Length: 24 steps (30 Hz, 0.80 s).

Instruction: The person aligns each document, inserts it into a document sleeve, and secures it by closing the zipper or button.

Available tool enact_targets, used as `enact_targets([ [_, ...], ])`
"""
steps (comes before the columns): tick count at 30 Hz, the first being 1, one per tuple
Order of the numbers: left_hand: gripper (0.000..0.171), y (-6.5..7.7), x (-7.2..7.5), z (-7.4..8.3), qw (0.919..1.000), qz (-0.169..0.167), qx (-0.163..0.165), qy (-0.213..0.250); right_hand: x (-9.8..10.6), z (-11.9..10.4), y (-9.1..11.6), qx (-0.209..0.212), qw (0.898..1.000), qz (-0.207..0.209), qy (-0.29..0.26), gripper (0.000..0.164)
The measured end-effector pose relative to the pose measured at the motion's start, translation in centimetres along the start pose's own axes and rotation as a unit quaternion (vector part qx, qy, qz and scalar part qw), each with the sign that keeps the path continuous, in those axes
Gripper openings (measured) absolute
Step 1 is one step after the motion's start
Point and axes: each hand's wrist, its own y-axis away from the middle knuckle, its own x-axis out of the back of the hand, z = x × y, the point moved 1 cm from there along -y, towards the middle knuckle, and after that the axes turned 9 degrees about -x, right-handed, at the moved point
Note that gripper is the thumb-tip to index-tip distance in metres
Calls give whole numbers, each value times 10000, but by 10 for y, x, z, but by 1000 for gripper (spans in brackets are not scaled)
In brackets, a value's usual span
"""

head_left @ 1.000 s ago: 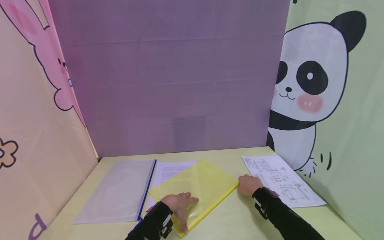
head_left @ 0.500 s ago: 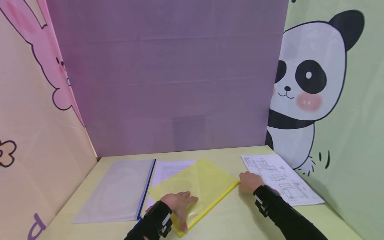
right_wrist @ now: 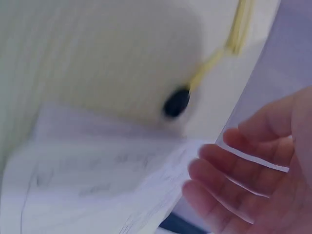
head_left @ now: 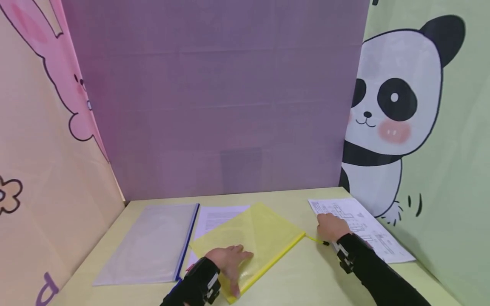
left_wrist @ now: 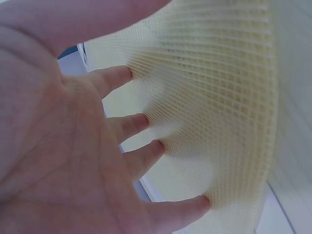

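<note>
Right in the middle of the table [head_left: 279, 282] there's a yellow mesh folder [head_left: 262, 236], sitting skewed, with its yellow edge strip [head_left: 273, 264] running on a diagonal from the near-left corner by the person's left hand [head_left: 229, 261] up to the far-right corner. The bit that matters imo: a short yellow cord [head_left: 314, 239] with a black pull [head_left: 325, 243] on its end pokes out past that far-right corner, roughly in line toward the right hand [head_left: 332, 227]. So the right hand is way nearer to it, with the pull just beside it on the near side, while the left is down at the other end of the strip.

Left hand's spread flat-ish, fingertips pressing into the mesh and dimpling it, not gripping anything. Right hand is loose, fingers softly bent with nothing in them, pull apart from the fingertips. Wrist cam is pretty blurry there, so can't swear whether that hand touches the drawing sheet [head_left: 373, 240] below it

Nothing blocks the gap between fingers and pull. Over on the left, a clear folder [head_left: 147, 244] with a blue edge [head_left: 187, 242], plus a text sheet [head_left: 214, 217] tucked partly under the yellow one
</note>
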Motion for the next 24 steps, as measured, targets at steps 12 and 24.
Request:
enact_targets([
  [12, 101, -2, 1, -1, 9999, -81, -110, 37, 16, 84, 3, -1650, 9857, 172, -290, 30],
  [24, 100, 4, 2, -1, 9999, -5, -108, 33, 6, 138, 26, -2017, 9787, -98, -359, 28],
])
